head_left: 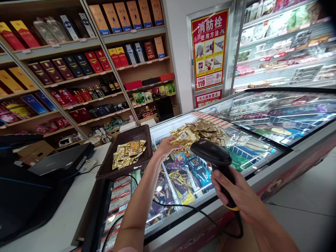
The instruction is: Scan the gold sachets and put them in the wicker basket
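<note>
A black barcode scanner [215, 157] with a cable is gripped by its handle in my right hand [233, 189]. Its head points toward the gold packets. My left hand [168, 147] reaches over the glass-topped freezer and pinches a gold foil packet [182, 135] that shows a white barcode label. Just beyond that packet lies a pile of similar gold packets [207, 129] on the glass. A dark brown woven basket [150, 140] stands left of my left hand, with more gold packets [128, 152] inside.
Frozen goods show through the freezer's glass [262, 140]. The scanner's black cable [181, 205] trails across it. At the left are a white counter [65, 210] and a black device [63, 161]. Shelves [147, 29] of boxes stand behind, with a lit cooler [283, 49] at right.
</note>
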A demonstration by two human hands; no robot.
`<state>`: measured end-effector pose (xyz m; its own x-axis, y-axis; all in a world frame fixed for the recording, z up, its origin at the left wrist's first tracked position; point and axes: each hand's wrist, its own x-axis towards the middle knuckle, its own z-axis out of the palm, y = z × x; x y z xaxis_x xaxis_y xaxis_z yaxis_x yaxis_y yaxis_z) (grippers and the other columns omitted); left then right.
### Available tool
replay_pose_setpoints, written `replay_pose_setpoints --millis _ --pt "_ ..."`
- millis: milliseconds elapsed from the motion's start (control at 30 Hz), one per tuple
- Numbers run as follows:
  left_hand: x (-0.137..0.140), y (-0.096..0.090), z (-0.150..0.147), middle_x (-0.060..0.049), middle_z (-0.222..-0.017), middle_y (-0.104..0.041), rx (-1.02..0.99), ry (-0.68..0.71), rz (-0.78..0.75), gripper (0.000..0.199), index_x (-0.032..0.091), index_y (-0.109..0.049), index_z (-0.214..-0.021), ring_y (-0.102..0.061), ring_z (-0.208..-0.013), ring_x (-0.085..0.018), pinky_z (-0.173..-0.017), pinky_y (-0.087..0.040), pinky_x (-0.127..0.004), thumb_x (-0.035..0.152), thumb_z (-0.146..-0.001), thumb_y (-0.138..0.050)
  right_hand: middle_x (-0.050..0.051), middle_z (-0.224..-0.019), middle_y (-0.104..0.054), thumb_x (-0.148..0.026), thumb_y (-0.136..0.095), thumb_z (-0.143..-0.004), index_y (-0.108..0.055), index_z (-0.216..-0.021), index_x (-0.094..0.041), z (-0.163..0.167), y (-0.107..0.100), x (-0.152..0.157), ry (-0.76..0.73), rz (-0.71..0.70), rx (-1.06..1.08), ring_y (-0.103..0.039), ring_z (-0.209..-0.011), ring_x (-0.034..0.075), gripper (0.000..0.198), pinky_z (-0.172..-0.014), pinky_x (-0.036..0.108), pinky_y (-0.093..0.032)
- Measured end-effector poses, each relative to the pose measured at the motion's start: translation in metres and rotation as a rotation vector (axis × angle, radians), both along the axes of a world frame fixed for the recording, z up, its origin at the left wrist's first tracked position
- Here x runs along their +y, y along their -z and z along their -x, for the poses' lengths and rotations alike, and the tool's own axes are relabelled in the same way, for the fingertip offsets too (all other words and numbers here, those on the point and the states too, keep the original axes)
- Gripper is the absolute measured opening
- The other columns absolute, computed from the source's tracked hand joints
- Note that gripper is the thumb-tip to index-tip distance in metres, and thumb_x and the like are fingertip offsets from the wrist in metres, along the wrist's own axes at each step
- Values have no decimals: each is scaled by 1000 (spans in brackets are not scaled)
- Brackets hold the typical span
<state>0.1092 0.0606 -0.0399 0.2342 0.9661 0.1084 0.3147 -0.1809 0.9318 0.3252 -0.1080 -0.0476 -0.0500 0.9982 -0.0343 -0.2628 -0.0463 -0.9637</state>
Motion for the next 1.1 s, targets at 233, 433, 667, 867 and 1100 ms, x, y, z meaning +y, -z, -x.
replay_pose_setpoints --millis 233,433,667,867,1100 --pt "7 -21 86 -6 -94 -72 511 -573 -196 28 16 -71 -96 -65 -94 -25 -83 -45 -31 26 -70 -74 -6 -55 -46 -60 -70 -73 -46 -71 -20 -8 16 4 -40 62 -28 -36 -38 4 47 -37 19 -28" --pt "-6 -34 169 -24 -141 -47 689 -1079 4 66 14 -46 -136 -43 -132 -37 -105 -35 -46 28 -77 -70 -6 -57 -47 -60 -70 -73 -46 -74 -21 3 14 6 -55 74 -11 -36 -37 4 46 -36 19 -29" --pt "17 -12 102 -15 -142 -48 738 -736 -398 41 15 -56 -128 -36 -137 -26 -115 -25 -39 33 -90 -53 -7 -57 -45 -60 -71 -72 -44 -73 -20 12 6 5 -17 78 43 -34 -36 3 48 -36 17 -26" --pt "51 52 8 -10 -134 -57 751 -473 -151 45 20 -57 -125 -47 -128 -25 -107 -33 -36 46 -88 -56 -8 -58 -45 -61 -71 -71 -47 -78 -20 -8 7 7 14 99 56 -34 -36 3 48 -36 17 -26" --pt "108 65 -12 -28 -130 -54 730 -613 128 60 9 -58 -112 -47 -126 -41 -85 -44 -40 56 -75 -68 -7 -59 -46 -60 -69 -74 -46 -73 -19 -29 10 6 54 62 74 -34 -37 3 47 -38 18 -27"
